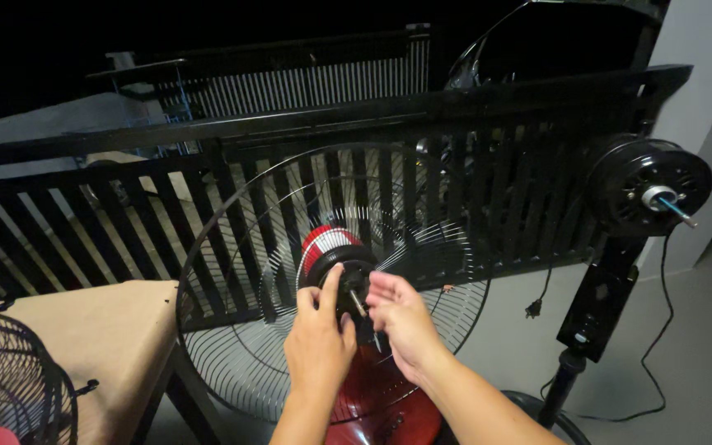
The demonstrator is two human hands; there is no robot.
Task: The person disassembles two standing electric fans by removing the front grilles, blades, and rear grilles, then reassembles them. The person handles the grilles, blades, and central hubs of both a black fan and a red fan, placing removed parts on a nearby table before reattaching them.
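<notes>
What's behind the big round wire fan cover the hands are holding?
Through the wire guard you see the black slatted railing and a tan cushioned seat. Below, a red fan blade shows. The left hand and right hand cover the middle hub.

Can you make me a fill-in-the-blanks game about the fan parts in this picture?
1. Both hands, the left hand and right hand, meet at the hub of the round wire fan ____.
2. The shiny fan blade below the hands is coloured ____.
3. The black fan motor on its stand is on the ____ side of the picture.

Missing words: guard; red; right
</notes>
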